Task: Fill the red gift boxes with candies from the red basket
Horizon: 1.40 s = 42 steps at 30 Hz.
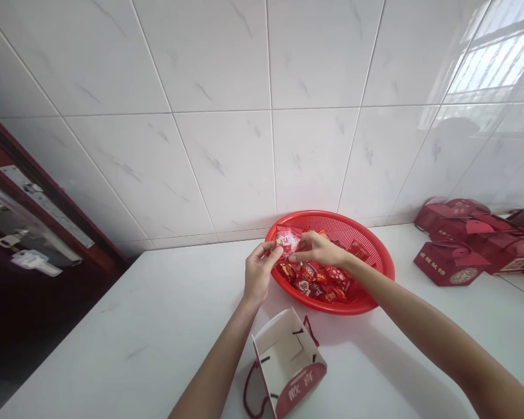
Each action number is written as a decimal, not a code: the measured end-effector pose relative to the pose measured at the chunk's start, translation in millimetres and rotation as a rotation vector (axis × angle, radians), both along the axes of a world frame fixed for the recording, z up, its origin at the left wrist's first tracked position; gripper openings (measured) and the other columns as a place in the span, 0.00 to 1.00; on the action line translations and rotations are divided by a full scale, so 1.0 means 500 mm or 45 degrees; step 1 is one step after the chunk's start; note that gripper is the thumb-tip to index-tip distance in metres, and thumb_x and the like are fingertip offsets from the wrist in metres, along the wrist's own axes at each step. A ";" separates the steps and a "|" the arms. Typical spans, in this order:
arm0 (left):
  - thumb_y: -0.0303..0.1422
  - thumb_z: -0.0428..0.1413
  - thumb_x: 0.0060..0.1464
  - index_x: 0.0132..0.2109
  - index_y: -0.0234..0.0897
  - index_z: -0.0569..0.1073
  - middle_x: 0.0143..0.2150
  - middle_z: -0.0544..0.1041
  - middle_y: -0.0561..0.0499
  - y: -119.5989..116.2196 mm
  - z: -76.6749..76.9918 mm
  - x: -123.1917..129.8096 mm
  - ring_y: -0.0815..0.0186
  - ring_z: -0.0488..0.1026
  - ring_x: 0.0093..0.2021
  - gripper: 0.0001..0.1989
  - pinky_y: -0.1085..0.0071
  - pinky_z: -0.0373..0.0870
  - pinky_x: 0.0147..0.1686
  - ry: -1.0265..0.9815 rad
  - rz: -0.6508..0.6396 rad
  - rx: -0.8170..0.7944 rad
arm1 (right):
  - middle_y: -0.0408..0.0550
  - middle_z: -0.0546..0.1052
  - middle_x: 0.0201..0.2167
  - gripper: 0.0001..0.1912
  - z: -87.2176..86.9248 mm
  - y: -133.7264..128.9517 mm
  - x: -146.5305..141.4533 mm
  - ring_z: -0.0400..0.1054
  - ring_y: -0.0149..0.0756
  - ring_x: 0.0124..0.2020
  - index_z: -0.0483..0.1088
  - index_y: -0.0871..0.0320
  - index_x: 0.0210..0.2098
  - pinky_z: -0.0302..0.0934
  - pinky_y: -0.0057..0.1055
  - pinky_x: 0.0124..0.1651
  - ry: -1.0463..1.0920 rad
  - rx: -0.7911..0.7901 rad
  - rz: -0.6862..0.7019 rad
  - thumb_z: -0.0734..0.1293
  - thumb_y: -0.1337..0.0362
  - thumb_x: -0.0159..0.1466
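Note:
Between my two hands, over the left part of a red plastic basket (378, 250), is a small red candy packet (288, 238) with a pale printed middle. My left hand (261, 265) pinches its lower left side between thumb and fingers. Fingers of my right hand (318, 249) touch its right edge; whether they grip it is hard to make out. Several wrapped candies (318, 279), mostly red, lie in the basket below. In front of the basket stands an open gift box (303, 384), white inside and dark red outside, with red cord handles.
Several closed dark red gift boxes (452, 262) are grouped at the right by the tiled wall (227, 157). The white countertop (113, 326) ends at the left, beside a dark door with keys (35, 262) in its lock.

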<state>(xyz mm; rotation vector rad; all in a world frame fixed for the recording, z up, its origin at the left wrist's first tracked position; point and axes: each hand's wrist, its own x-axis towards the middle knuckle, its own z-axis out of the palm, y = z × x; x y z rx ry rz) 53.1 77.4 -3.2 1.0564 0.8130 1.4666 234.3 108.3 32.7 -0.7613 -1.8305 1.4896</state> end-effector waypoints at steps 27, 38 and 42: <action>0.45 0.71 0.44 0.37 0.36 0.84 0.32 0.81 0.50 0.007 -0.010 -0.008 0.60 0.76 0.37 0.18 0.66 0.73 0.41 0.167 -0.073 0.057 | 0.40 0.75 0.24 0.17 0.013 0.001 0.007 0.64 0.27 0.25 0.74 0.61 0.28 0.56 0.25 0.28 0.033 -0.011 -0.087 0.81 0.57 0.50; 0.49 0.65 0.50 0.30 0.36 0.80 0.33 0.81 0.46 0.004 -0.001 -0.004 0.53 0.78 0.45 0.19 0.61 0.76 0.44 0.041 -0.153 0.050 | 0.39 0.75 0.21 0.19 0.015 0.000 0.009 0.65 0.28 0.22 0.71 0.59 0.24 0.58 0.27 0.25 -0.009 -0.004 -0.108 0.79 0.54 0.51; 0.50 0.65 0.50 0.34 0.36 0.81 0.37 0.83 0.45 0.006 -0.003 -0.005 0.52 0.79 0.47 0.20 0.61 0.76 0.45 0.030 -0.155 0.044 | 0.40 0.75 0.20 0.18 0.019 -0.003 0.006 0.65 0.28 0.21 0.72 0.59 0.24 0.57 0.26 0.24 -0.011 -0.002 -0.114 0.79 0.54 0.51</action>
